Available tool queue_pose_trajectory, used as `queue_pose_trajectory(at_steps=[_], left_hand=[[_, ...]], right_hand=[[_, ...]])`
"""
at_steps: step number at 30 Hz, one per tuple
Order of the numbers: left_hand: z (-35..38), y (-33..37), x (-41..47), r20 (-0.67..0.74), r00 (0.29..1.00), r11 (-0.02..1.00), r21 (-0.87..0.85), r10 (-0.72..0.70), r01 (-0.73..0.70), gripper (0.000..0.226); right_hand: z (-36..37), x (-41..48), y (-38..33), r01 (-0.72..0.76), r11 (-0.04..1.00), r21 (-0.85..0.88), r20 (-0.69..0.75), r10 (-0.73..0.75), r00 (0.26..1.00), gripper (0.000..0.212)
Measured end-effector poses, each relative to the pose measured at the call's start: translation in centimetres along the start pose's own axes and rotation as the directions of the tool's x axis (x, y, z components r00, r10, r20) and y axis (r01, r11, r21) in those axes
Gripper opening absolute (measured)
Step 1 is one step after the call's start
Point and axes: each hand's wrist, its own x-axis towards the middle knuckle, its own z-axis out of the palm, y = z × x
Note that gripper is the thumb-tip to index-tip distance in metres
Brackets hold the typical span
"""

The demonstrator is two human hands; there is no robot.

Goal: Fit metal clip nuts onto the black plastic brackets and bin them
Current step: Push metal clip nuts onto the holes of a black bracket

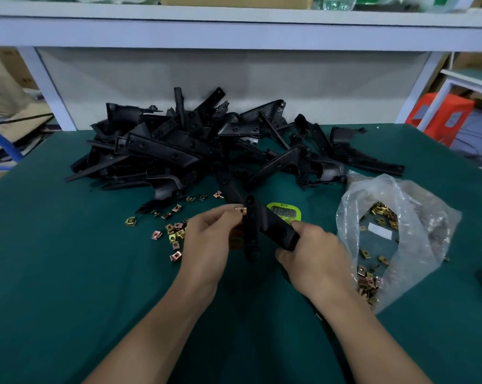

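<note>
My right hand [314,259] grips one black plastic bracket [267,225] by its wide end, above the green table in the middle of the view. My left hand [209,242] pinches a small copper-coloured clip nut [241,209] against the bracket's upper tab. Whether the nut is fully seated on the tab cannot be told. A big heap of black brackets [206,145] lies behind my hands. Several loose clip nuts [173,231] are scattered on the cloth to the left of my left hand.
A clear plastic bag [395,234] with several more clip nuts lies open at the right. A green digital timer [285,212] sits behind the held bracket. The green table cover [68,273] spreads left and front. A white shelf frame [234,31] stands behind.
</note>
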Motion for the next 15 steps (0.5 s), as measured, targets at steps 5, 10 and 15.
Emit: queue_pose_trajectory(at_steps=[5, 10, 15], left_hand=[[0.0, -0.1, -0.4, -0.009, 0.987, 0.928, 0.341, 0.162, -0.149, 0.007], [0.4, 0.1, -1.4, 0.017, 0.957, 0.845, 0.464, 0.291, -0.265, 0.023], [0.9, -0.3, -1.8, -0.039, 0.945, 0.809, 0.528, 0.326, -0.257, 0.006]], right_hand=[[0.0, -0.2, -0.3, 0.02, 0.996, -0.083, -0.053, -0.024, 0.998, 0.025], [-0.2, -0.4, -0.6, -0.014, 0.999, -0.05, -0.034, 0.012, 0.999, 0.028], [-0.2, -0.4, -0.8, 0.035, 0.993, -0.116, -0.06, -0.042, 0.997, 0.03]])
